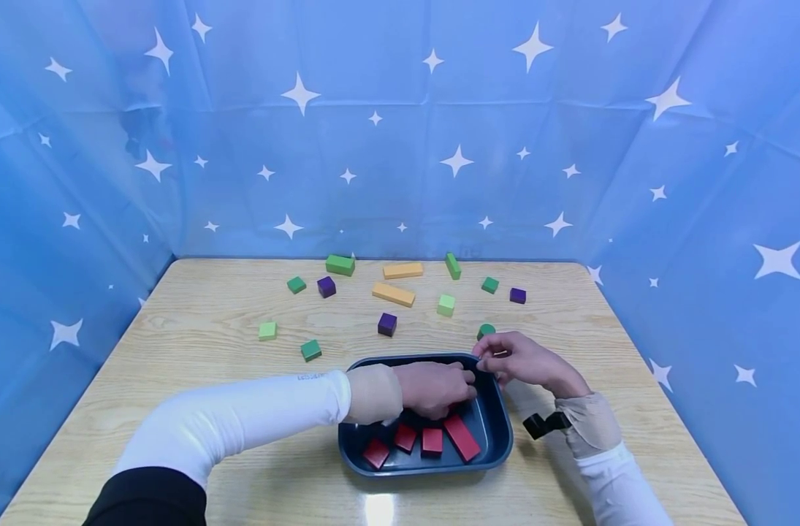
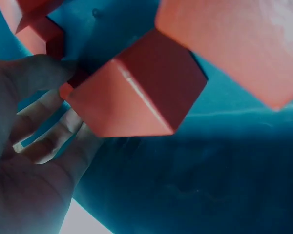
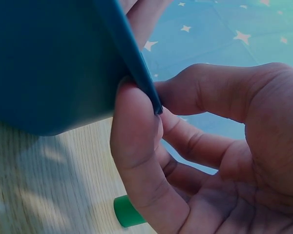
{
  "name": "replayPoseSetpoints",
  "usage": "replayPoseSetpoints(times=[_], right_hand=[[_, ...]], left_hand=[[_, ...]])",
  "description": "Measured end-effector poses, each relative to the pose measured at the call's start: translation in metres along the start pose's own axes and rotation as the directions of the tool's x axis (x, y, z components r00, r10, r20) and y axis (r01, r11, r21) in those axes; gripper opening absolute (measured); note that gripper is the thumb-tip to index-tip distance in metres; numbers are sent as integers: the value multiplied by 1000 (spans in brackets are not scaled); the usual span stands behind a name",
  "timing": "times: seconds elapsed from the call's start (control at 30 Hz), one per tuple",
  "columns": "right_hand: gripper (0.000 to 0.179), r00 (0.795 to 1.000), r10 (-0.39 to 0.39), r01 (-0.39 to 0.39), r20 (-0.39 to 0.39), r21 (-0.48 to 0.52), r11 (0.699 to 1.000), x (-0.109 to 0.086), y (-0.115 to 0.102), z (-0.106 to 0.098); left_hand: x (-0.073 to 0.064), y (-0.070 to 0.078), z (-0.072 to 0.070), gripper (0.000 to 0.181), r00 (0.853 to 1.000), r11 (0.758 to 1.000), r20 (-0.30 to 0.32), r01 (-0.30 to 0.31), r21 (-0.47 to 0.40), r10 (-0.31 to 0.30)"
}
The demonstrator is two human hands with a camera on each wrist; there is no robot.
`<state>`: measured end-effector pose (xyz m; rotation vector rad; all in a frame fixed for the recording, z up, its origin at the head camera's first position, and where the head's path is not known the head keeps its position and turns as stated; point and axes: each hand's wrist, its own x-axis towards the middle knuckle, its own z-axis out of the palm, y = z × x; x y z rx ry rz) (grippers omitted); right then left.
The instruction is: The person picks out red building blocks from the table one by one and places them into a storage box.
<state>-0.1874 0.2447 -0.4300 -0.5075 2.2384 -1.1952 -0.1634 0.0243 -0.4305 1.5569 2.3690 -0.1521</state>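
A dark blue plastic bin [image 1: 498, 431] stands near the front middle of the table. My left hand [image 1: 435, 386] reaches down inside it, and in the left wrist view the thumb and fingertips pinch a small red block [image 2: 66, 91], mostly hidden behind the thumb and a larger-looking red cube [image 2: 136, 92]. Three red cubes [image 1: 432, 441] and a long red block [image 1: 462, 438] lie in the bin's near half. At the far right corner, my right hand [image 1: 527, 359] pinches the bin's rim [image 3: 136, 58] between thumb and fingers.
Beyond the bin are scattered green blocks [image 1: 340, 264], light green cubes [image 1: 446, 305], purple cubes [image 1: 387, 324] and two orange-yellow bars [image 1: 394, 294]. A green cylinder [image 1: 486, 332] stands just past my right hand. Blue starry curtains [image 1: 400, 131] border the wooden table [image 1: 215, 307].
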Motion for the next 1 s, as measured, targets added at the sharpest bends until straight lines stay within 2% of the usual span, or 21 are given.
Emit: replayPoseSetpoints(times=[0.23, 0.37, 0.47, 0.57, 0.63, 0.73, 0.87, 1.0], right_hand=[[18, 1000, 3, -3, 3, 4, 1000, 5, 1, -1], [17, 1000, -6, 6, 1, -10, 1000, 5, 2, -1], [17, 1000, -14, 13, -13, -36, 999, 2, 1, 0], [20, 999, -28, 25, -46, -72, 997, -2, -2, -1], [23, 996, -40, 32, -81, -103, 994, -5, -3, -1], [34, 990, -62, 45, -125, -136, 990, -6, -5, -3], [51, 982, -81, 59, -170, -129, 990, -5, -8, -6], [62, 970, -97, 68, -224, -135, 988, -5, -9, -10]], left_hand=[[-8, -7, -3, 53, 999, 997, -32, 27, -70, -29], [-15, -10, -9, 53, 996, 987, -77, 33, -156, -46], [-25, -13, -15, 54, 989, 975, -138, 18, -221, -50], [-36, -16, -21, 54, 971, 963, -229, 1, -268, -65], [-45, -20, -24, 54, 950, 955, -297, 2, -295, -94], [-59, -27, -27, 55, 904, 938, -392, 27, -345, -170], [-80, -41, -26, 60, 820, 902, -483, 88, -423, -307], [-101, -57, -16, 66, 731, 849, -504, 197, -490, -460]])
